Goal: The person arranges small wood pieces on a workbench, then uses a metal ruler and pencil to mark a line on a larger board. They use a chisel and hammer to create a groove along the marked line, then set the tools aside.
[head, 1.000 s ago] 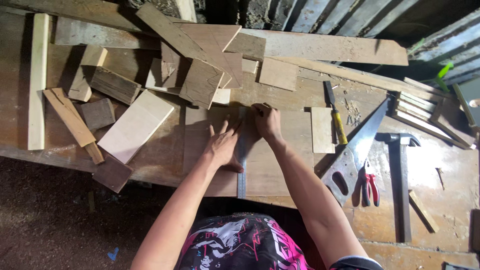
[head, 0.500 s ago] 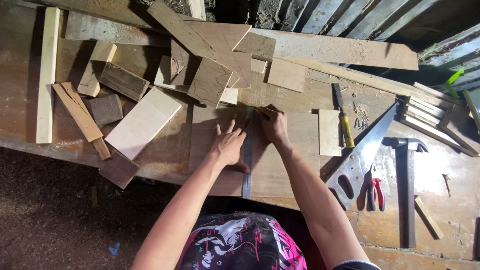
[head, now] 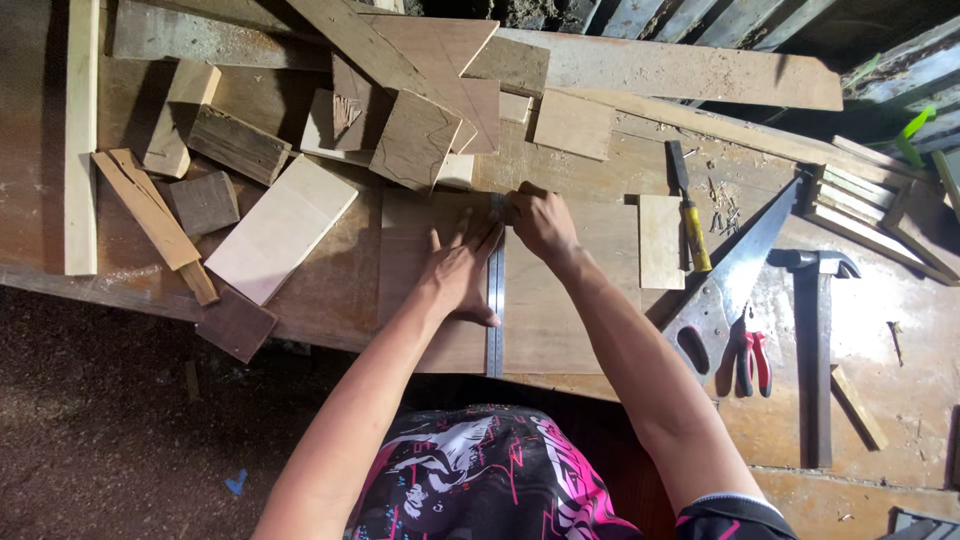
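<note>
Head view looks straight down at a messy workbench (head: 900,400). On it lies a flat board (head: 560,310), and a long metal ruler (head: 495,300) lies on the board. The ruler's long side runs from the person's body toward the far edge of the bench. The left hand (head: 462,275) lies flat and open, pressing the ruler down from its left side. The right hand (head: 540,222) is curled shut at the ruler's far end, just right of it. What it pinches is hidden, so I cannot tell. Fingers cover part of the ruler. A saw (head: 735,275) lies well off to the right.
</note>
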